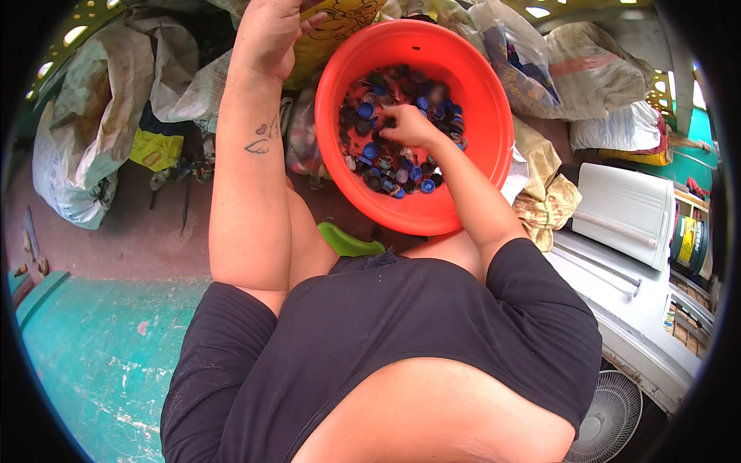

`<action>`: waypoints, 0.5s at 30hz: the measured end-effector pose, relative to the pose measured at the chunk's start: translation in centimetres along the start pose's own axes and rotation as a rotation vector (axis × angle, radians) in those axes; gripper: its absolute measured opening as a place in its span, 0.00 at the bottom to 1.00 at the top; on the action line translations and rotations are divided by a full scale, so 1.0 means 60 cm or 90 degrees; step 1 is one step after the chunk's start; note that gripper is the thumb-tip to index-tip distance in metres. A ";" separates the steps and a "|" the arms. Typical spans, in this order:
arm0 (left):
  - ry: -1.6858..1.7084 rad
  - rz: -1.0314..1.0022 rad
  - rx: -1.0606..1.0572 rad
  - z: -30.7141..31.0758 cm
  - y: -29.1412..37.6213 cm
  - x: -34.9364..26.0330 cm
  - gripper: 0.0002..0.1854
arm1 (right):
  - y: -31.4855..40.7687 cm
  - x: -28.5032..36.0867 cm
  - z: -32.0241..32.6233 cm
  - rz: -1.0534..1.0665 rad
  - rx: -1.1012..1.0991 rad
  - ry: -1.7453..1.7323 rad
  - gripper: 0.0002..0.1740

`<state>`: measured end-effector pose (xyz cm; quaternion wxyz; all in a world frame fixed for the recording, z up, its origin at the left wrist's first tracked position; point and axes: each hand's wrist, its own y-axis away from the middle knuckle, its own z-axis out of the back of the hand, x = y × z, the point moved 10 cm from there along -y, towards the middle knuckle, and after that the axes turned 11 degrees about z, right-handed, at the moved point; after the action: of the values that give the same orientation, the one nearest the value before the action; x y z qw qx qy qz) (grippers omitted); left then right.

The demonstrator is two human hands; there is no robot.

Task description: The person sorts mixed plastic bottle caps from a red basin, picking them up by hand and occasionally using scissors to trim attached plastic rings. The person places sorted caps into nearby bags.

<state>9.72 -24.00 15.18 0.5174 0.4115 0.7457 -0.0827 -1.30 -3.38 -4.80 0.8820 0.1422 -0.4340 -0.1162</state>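
A red plastic basin (486, 116) stands before me, with many blue and dark plastic bottle caps (428, 186) spread over its bottom among dark grit. My right hand (407, 125) reaches into the basin from the right, its fingers bent down among the caps near the middle. Whether a cap is between those fingers does not show plainly. My left hand (269, 40) is raised at the top edge, left of the basin, beside a yellow printed sack (338, 26). Its fingers are partly cut off by the frame, so what it holds is hidden.
Large woven sacks (95, 127) hang or stand at the left; more sacks (596, 69) crowd the upper right. A clear bag (304, 139) touches the basin's left side. A green plastic piece (350, 242) lies below it. White panels (625, 214) and a fan (608, 416) are at right.
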 end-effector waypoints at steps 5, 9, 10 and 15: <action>-0.011 0.015 -0.021 0.003 0.010 -0.004 0.22 | 0.021 -0.019 0.052 -0.053 -0.150 -0.661 0.14; -0.003 0.009 -0.022 0.003 0.010 -0.003 0.22 | 0.011 -0.017 0.200 0.099 -0.232 -0.923 0.16; -0.008 0.013 -0.026 -0.003 0.013 -0.002 0.22 | 0.009 -0.048 0.245 0.079 -0.331 -0.864 0.16; -0.021 -0.018 0.028 0.005 -0.016 0.004 0.23 | -0.021 -0.160 0.392 -0.086 -0.629 -0.781 0.18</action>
<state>9.25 -24.65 14.56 0.5193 0.4106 0.7409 -0.1131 -25.92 -4.90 1.42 0.4375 -0.3293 -0.7313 -0.4067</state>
